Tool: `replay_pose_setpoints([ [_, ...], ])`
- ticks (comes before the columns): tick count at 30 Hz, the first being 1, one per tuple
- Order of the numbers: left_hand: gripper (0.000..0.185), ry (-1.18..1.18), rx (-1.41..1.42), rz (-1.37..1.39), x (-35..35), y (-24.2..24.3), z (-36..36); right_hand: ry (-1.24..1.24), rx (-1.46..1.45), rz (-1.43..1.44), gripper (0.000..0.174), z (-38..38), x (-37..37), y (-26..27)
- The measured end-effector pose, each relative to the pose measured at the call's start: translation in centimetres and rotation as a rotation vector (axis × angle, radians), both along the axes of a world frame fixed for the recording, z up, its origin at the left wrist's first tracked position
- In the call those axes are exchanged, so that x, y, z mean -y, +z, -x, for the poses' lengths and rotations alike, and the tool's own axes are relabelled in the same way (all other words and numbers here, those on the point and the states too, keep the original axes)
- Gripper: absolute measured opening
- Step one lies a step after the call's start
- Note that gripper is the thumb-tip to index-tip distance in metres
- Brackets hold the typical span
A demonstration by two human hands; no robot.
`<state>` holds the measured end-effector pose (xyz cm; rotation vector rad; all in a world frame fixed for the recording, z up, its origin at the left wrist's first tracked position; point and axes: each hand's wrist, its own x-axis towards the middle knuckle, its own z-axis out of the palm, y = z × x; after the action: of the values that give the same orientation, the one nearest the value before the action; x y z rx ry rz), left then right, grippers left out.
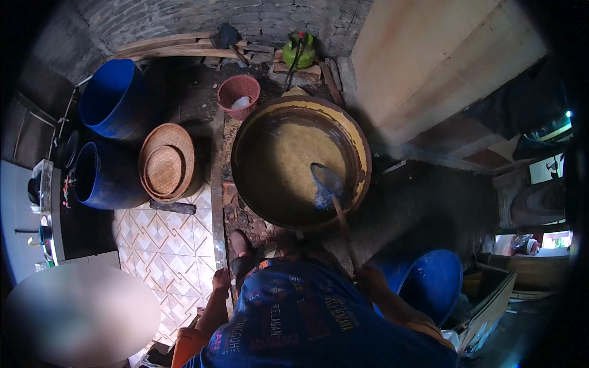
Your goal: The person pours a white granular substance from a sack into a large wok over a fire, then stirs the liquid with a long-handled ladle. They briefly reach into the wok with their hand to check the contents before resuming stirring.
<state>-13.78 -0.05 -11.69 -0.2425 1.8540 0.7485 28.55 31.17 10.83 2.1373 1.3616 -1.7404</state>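
Observation:
My right hand point(371, 279) grips the long wooden handle point(346, 237) of a round skimmer with a dark, bluish bowl. The skimmer's head point(329, 178) rests over the right part of a large round cauldron point(367, 158), near its front rim. Inside the cauldron lies a murky liquid with a tan, foamy surface point(299, 156). A yellow-brown crust lines the inner wall at the right. My left hand point(221, 279) hangs low at my left side, apart from the cauldron. Its fingers look curled, but what they enclose is too small to make out.
Beyond the cauldron are a green gas cylinder point(299, 51) with a hose and a pink plastic basket point(239, 95). Left stand blue barrels point(110, 101) and woven bamboo trays point(166, 162). Another blue barrel point(430, 285) is close to my right arm. A raised edge point(218, 207) borders the tiles.

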Motion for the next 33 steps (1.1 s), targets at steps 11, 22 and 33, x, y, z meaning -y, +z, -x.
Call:
replay_pose_setpoints([
  [11,0.041,0.164,-0.157,0.019,0.8,3.0,-2.7,0.090,0.003,-0.313,0.028,3.5,-9.0,-7.6],
  [22,0.047,0.250,-0.117,0.008,2.8,2.4,-4.6,0.231,-0.037,-0.558,0.026,14.1,-14.4,-12.2],
  [33,0.037,-0.109,-0.267,0.029,3.9,0.5,-4.6,0.481,-0.217,-0.686,0.025,4.1,-18.4,-4.0],
])
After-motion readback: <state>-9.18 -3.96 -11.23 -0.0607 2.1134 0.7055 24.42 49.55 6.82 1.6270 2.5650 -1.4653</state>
